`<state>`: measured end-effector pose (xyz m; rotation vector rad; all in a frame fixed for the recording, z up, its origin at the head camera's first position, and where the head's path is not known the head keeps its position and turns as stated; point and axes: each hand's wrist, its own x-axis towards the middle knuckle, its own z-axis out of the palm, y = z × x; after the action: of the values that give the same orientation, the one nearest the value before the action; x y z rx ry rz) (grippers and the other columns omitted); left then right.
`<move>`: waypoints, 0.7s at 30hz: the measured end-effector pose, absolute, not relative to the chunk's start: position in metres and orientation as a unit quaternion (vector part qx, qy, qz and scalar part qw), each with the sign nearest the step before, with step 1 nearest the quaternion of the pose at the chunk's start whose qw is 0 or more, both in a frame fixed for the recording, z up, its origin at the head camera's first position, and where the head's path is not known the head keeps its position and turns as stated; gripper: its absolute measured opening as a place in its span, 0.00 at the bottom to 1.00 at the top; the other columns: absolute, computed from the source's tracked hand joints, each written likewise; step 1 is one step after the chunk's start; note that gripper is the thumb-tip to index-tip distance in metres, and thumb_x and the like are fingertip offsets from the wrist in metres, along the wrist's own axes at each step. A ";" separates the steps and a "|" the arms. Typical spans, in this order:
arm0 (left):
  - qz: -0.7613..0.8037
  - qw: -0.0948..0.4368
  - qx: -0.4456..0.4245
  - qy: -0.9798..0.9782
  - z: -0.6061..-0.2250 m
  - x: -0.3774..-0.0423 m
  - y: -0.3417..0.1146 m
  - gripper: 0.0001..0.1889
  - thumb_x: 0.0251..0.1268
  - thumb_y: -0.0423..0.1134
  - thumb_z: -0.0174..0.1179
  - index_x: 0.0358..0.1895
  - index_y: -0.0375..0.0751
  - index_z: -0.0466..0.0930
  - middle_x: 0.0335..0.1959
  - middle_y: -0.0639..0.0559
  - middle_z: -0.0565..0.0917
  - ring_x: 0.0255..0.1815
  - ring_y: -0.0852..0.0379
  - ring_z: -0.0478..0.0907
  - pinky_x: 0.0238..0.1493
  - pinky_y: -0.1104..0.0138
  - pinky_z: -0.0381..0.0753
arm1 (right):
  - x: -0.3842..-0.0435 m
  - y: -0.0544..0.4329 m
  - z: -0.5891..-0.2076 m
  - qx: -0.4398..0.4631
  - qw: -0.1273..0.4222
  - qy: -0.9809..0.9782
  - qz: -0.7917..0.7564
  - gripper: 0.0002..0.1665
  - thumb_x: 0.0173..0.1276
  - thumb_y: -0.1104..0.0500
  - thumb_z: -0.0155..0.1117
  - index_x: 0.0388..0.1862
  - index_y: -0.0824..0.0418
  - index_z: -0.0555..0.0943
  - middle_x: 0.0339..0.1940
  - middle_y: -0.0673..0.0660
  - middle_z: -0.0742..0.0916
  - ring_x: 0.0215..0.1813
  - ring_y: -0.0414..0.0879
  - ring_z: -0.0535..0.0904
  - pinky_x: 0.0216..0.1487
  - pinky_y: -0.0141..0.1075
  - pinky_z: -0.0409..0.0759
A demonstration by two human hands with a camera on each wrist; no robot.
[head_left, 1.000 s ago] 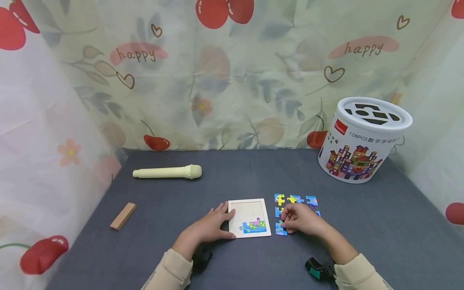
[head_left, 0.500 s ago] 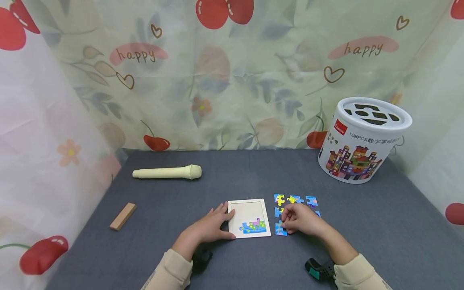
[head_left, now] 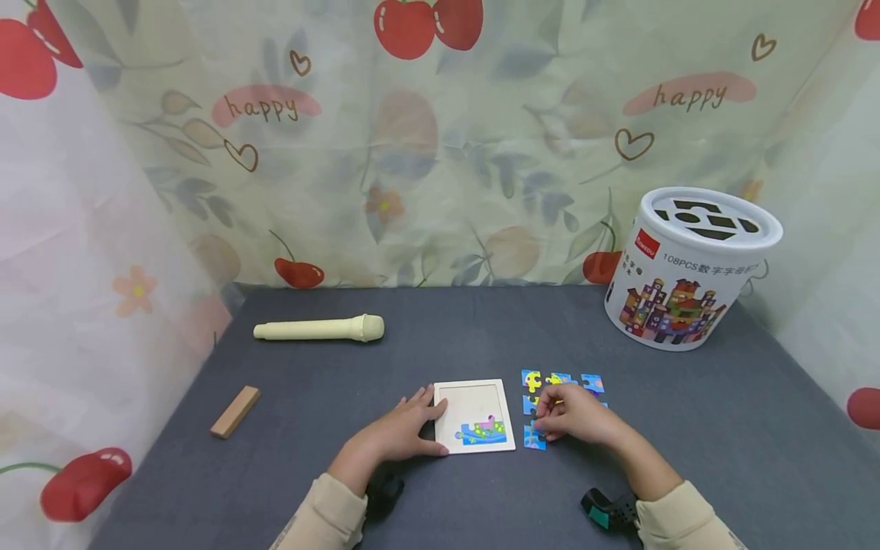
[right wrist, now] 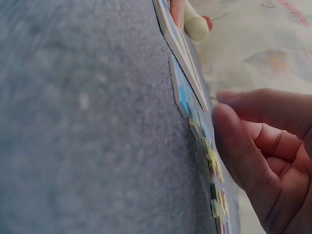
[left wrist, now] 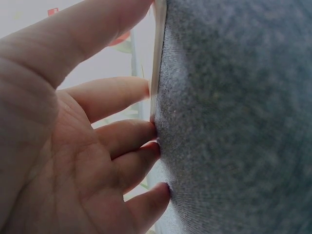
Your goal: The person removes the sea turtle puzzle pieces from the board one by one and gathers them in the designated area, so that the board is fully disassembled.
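Observation:
In the head view a square wooden puzzle tray point(head_left: 468, 398) lies on the dark cloth, with a few joined jigsaw pieces point(head_left: 481, 431) along its lower right. My left hand point(head_left: 396, 429) rests at the tray's left side, fingers spread, thumb and fingertips touching its edge. To the right of the tray lie several loose jigsaw pieces point(head_left: 534, 438) in rough rows. Just above them is my right hand point(head_left: 576, 416), covering some. Its fingers point(right wrist: 268, 109) are loosely bent in the right wrist view, thumb and index tips close together; no piece shows between them.
A cream toy microphone point(head_left: 319, 328) lies at the back left. A small wooden block point(head_left: 235, 412) is nearer on the left. At the back right stands a white lidded bucket point(head_left: 687, 275). A printed curtain point(head_left: 440, 176) hangs behind the table.
The whole head view has shifted very slightly. Both hands, the tray and the jigsaw pieces keep their places.

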<state>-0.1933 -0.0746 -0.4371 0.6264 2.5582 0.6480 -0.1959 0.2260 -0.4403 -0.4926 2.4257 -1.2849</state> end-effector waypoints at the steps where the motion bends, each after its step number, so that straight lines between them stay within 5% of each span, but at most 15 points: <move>1: 0.234 0.214 0.226 0.921 -0.437 -0.193 -0.075 0.41 0.54 0.53 0.65 0.70 0.43 0.61 0.75 0.40 0.48 0.76 0.44 0.43 0.73 0.47 0.46 | -0.196 0.226 -0.440 -0.176 0.179 0.852 -0.459 0.10 0.59 0.63 0.66 0.30 0.69 0.75 0.24 0.53 0.78 0.23 0.38 0.77 0.26 0.30 0.81; 21: 0.237 0.206 0.235 0.920 -0.438 -0.194 -0.075 0.40 0.54 0.52 0.65 0.69 0.40 0.61 0.75 0.38 0.49 0.76 0.44 0.44 0.73 0.47 0.46 | -0.212 0.182 -0.434 -0.248 0.179 0.855 -0.418 0.14 0.55 0.61 0.70 0.38 0.68 0.81 0.30 0.55 0.83 0.28 0.38 0.74 0.30 0.28 0.76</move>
<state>-0.1935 -0.0754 -0.4378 0.6539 2.5629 0.6613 -0.2120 0.1823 -0.4336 -0.7017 2.4179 -1.1833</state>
